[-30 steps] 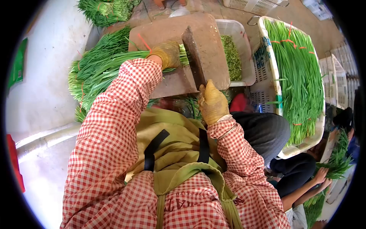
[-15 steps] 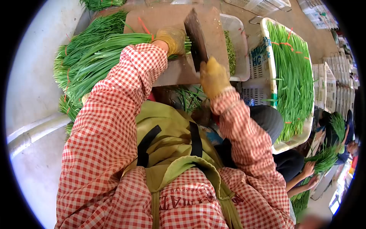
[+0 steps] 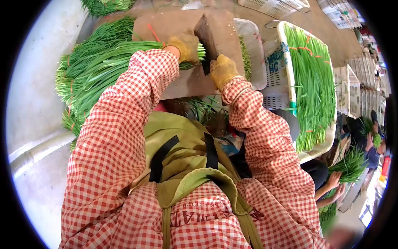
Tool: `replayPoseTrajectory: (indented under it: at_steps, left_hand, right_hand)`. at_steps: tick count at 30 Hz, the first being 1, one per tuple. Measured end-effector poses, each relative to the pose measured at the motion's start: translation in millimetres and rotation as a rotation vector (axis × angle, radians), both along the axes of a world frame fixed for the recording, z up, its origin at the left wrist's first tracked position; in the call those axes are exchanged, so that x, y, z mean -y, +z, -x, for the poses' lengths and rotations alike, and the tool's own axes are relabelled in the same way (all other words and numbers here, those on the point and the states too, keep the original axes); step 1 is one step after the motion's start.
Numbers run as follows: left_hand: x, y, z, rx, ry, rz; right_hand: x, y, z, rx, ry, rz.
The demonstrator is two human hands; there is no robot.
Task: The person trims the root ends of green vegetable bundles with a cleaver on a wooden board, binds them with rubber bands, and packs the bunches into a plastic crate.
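My left hand [image 3: 184, 47], in a yellowish glove, is closed around a bunch of garlic chives [image 3: 118, 58] that lies across a brown cutting board [image 3: 178, 87]. The pale stalk ends poke out just right of the glove. A cleaver [image 3: 206, 37] with a dark, worn blade stands right beside those ends. Its handle is gripped by my right hand [image 3: 224, 71], gloved the same way, over the board's right part. A red tie [image 3: 153, 32] sticks up from the bunch near my left wrist.
More tied chives [image 3: 112, 33] are piled left of the board. A white bin [image 3: 259, 62] with green trimmings sits at its right. Farther right, a white crate [image 3: 290, 66] is packed with long chives [image 3: 311, 83]. Another person's hands [image 3: 333, 182] hold greens at the lower right.
My right hand has moved forward and slightly left, bringing the cleaver's blade nearer the stalk ends. My left hand keeps its hold on the bunch. The whole view has shifted a little.
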State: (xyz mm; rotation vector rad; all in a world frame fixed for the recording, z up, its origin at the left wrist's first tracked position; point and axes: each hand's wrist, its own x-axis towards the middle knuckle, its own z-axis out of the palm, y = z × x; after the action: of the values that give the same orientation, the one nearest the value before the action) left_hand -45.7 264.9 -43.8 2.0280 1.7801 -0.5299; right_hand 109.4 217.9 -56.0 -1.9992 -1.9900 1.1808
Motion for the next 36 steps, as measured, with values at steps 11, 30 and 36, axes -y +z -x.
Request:
replayPoseTrajectory:
  at_steps: [11, 30, 36]
  left_hand:
    - [51.7, 9.4, -10.3, -0.004, -0.080, -0.382]
    - [229.7, -17.1, -33.1, 1.010, 0.724, -0.566]
    - [213.8, -57.7, 5.1, 2.028, 1.661, 0.074]
  right_hand:
    - [-95.6, -75.5, -16.6, -0.077, 0.217, -0.275]
    - [-40.1, 8.1, 102.9, 0.116, 0.885, -0.322]
    - [-8.4, 15.4, 76.0, 0.155, 0.967, -0.078]
